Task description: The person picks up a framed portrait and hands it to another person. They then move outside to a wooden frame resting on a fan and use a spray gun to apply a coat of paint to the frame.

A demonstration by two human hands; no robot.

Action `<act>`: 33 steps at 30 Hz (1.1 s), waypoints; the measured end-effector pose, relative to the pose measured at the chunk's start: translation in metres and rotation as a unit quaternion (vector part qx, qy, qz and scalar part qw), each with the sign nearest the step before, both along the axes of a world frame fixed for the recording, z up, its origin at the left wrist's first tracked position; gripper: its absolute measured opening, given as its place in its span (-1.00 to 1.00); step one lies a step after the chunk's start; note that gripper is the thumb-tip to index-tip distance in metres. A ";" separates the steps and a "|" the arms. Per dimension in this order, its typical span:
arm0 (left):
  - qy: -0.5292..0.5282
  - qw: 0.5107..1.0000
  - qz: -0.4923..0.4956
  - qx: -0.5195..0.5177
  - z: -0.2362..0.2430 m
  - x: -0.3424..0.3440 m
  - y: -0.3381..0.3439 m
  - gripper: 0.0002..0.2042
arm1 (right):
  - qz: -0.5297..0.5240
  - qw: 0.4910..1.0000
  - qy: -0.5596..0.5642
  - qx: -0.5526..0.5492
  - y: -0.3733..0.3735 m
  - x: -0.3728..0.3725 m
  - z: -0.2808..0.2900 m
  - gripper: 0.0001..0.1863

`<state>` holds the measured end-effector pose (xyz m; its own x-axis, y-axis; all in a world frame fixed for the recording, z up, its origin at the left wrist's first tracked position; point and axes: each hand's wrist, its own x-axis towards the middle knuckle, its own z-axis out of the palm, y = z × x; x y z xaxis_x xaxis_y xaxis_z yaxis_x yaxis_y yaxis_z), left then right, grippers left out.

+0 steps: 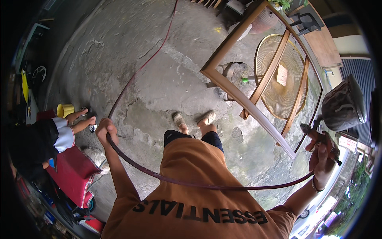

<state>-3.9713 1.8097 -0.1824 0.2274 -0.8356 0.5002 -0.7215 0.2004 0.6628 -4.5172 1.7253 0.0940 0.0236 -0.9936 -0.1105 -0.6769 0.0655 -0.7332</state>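
In my right hand (323, 165) is a spray gun (316, 134) with a large, paint-smeared cup (343, 104) on top; my fingers are closed round its handle. A dark red hose (223, 187) runs from the gun across the front of my body to my left hand (106, 131), which is closed round it. Beyond the left hand the hose trails away over the floor. Ahead to the right, a brown wooden frame (223, 87) with two slats across it stands tilted. Behind the slats shows a large round fan (278, 97). What props the frame up is unclear.
On the left another person (65, 133) sits near a red seat (75, 171) and a yellow container (65, 110). A dark chair (306, 22) and a wooden board (324, 44) are at the far right. Cracked concrete floor (115, 51) lies around my feet.
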 end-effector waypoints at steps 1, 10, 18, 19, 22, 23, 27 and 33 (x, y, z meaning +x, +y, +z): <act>-0.005 1.000 -0.002 -0.008 0.001 0.000 -0.004 -0.42 | 0.006 1.000 0.003 -0.003 0.000 -0.001 0.001 -0.36; 0.004 0.998 -0.026 -0.054 0.022 -0.008 -0.045 -0.37 | -0.171 0.967 0.117 -0.151 -0.052 -0.032 0.012 -0.48; 0.002 0.999 0.048 -0.003 0.082 -0.022 -0.074 -0.38 | -0.362 0.890 0.224 -0.163 -0.123 -0.107 0.015 -0.52; -0.002 0.998 0.067 0.006 0.088 -0.029 -0.085 -0.37 | -0.341 0.891 0.237 -0.184 -0.136 -0.109 0.013 -0.52; -0.021 0.998 0.050 0.019 0.102 -0.040 -0.104 -0.53 | -0.279 0.887 0.266 -0.252 -0.175 -0.120 0.006 -0.54; -0.027 0.998 0.046 0.024 0.107 -0.046 -0.112 -0.54 | -0.267 0.889 0.279 -0.246 -0.183 -0.126 0.007 -0.55; -0.064 0.997 0.033 0.004 0.121 -0.056 -0.142 -0.45 | -0.184 0.889 0.345 -0.239 -0.217 -0.158 0.011 -0.54; -0.084 0.994 0.063 -0.030 0.124 -0.055 -0.159 -0.48 | -0.192 0.856 0.385 -0.286 -0.269 -0.176 0.005 -0.60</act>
